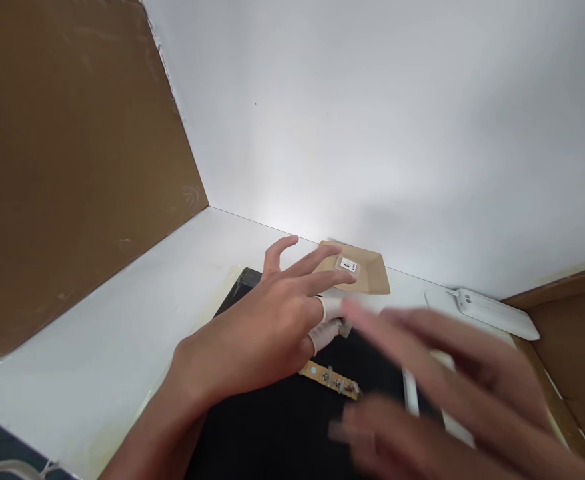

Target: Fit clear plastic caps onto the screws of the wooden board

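My left hand (267, 320) hovers over a black mat (272, 427). Its thumb and forefinger wear white finger cots and are pinched together on a small greyish piece (345, 327) that I cannot name; the other fingers are stretched out. Just below that pinch, a narrow tan circuit board strip (330, 380) with small metal parts lies on the mat. My right hand (447, 380) is over the mat's right side, fingers pointing left, smeared by motion. A thin white stick (411, 393) shows beneath or between its fingers; whether it is held I cannot tell.
A shallow brown cardboard tray (372, 283) holding a small white labelled item (348, 265) sits behind the mat on the white table (122, 320). A flat white device (492, 312) lies at the back right. A brown board (62, 167) walls the left side.
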